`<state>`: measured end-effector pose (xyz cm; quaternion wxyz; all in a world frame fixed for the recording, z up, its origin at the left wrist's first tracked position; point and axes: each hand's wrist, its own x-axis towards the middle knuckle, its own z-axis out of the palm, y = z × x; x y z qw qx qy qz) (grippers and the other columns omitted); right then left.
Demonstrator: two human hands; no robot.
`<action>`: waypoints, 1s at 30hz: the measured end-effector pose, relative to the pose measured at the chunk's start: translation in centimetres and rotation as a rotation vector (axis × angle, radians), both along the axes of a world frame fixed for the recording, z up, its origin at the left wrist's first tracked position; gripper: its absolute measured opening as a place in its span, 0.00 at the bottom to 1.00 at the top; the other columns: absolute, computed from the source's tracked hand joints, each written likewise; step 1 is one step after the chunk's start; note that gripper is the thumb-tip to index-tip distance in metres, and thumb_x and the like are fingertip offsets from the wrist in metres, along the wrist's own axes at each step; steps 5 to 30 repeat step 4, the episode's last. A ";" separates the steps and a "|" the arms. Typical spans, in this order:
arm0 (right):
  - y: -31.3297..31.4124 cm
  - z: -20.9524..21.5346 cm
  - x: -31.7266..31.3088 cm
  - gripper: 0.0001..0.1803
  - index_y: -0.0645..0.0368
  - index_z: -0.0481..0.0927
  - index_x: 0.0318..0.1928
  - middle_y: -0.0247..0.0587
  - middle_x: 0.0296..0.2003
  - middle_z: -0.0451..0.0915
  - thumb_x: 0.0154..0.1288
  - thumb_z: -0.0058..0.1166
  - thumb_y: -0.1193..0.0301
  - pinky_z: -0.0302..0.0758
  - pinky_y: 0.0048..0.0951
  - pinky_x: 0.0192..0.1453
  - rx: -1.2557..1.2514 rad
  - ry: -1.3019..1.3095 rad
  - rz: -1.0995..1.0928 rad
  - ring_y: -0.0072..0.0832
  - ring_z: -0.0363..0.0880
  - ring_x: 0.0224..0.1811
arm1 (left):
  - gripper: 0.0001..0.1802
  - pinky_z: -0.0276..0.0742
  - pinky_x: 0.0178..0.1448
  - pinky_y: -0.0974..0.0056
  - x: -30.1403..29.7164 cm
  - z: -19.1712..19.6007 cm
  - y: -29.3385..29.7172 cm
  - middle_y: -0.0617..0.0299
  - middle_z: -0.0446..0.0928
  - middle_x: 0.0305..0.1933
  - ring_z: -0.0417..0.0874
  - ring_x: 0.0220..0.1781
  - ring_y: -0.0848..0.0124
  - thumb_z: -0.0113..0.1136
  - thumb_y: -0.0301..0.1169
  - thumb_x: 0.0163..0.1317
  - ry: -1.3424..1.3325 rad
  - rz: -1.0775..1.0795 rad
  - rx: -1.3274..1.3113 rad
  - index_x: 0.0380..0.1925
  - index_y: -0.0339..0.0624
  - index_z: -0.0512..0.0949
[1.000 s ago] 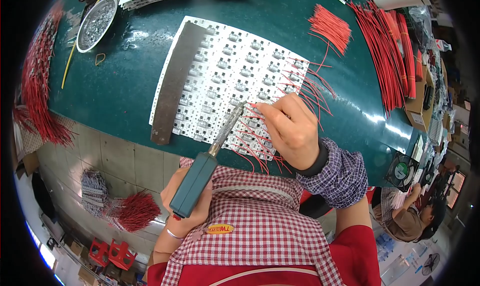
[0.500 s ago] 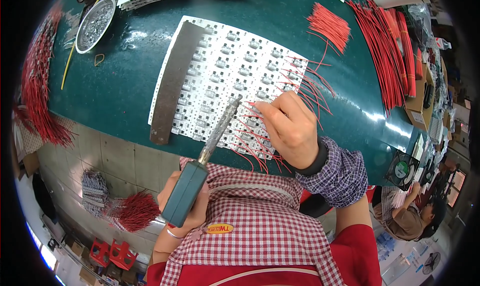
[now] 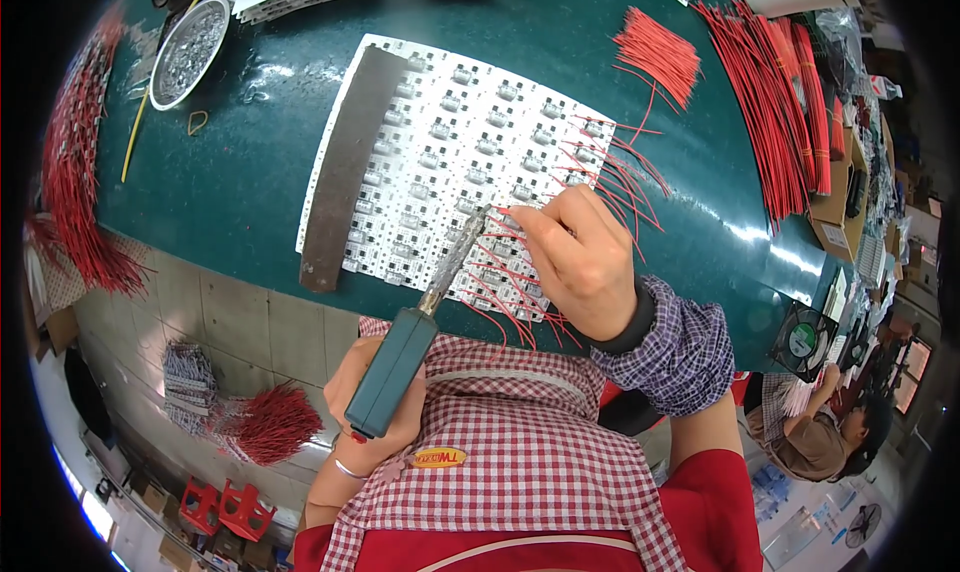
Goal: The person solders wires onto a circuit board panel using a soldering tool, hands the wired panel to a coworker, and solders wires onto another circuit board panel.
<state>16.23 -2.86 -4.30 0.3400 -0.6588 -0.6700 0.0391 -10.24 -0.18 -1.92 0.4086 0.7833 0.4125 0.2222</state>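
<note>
Overhead, the left hand [image 3: 375,397] grips the teal handle of a soldering iron [image 3: 420,322] whose tip meets a white circuit-board panel [image 3: 450,162] on the green bench [image 3: 230,172], while the right hand [image 3: 580,257] pinches a thin red wire [image 3: 515,234] against the panel beside that tip.

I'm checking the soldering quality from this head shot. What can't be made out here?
- Tip of the teal-handled soldering iron: hidden where it meets the right hand.
- Thin red wire pinched there: covered by the fingers.
- Solder joints on the white circuit board panel: too small.
- Left hand: mostly behind the iron and the checked apron.
- Contents of the round metal dish: blurred near the rim.
</note>
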 end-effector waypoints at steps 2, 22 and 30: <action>-0.1 0.1 0.1 0.14 0.64 0.82 0.39 0.39 0.27 0.69 0.48 0.61 0.83 0.71 0.34 0.28 -0.014 -0.008 0.000 0.34 0.73 0.29 | 0.11 0.81 0.36 0.64 0.1 0.2 0.2 0.50 0.81 0.37 0.86 0.34 0.58 0.70 0.19 0.50 -0.006 -0.016 0.001 0.35 0.31 0.82; -0.1 0.1 0.0 0.17 0.62 0.84 0.42 0.39 0.26 0.71 0.49 0.64 0.87 0.70 0.35 0.30 -0.030 0.038 -0.013 0.35 0.73 0.28 | 0.11 0.80 0.35 0.64 0.2 0.2 0.3 0.50 0.81 0.36 0.85 0.33 0.58 0.70 0.19 0.50 -0.011 -0.030 0.003 0.35 0.31 0.82; -0.1 0.1 0.0 0.17 0.62 0.84 0.42 0.39 0.26 0.71 0.49 0.64 0.87 0.70 0.35 0.30 -0.030 0.038 -0.013 0.35 0.73 0.28 | 0.11 0.80 0.35 0.64 0.2 0.2 0.3 0.50 0.81 0.36 0.85 0.33 0.58 0.70 0.19 0.50 -0.011 -0.030 0.003 0.35 0.31 0.82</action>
